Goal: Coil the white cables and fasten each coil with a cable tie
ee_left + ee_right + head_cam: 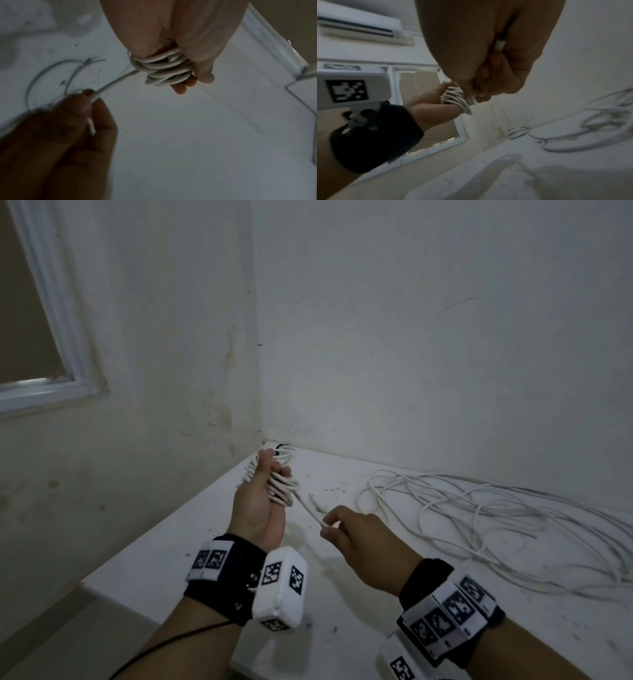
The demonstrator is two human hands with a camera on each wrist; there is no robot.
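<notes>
- Left hand: raised above the bench, palm toward the camera, grip wrapped round a coil of white cable; thumb up along the near side, fingertips curl over the far side.
- Coil: many tight turns, held clear of the bench near the wall corner.
- Right hand: just right of the left and lower, grip pinching the free end of cable between thumb and fingers. A short straight run goes from the coil to the pinch.
- Loose white cable: sprawled in big untidy loops on the right side of the bench, along the wall.
- Second small coil: lies in the bench corner against the wall, something dark on it; too small to tell if that's a tie.
- Window in the left wall. AC unit shows high in the right wrist view.
</notes>
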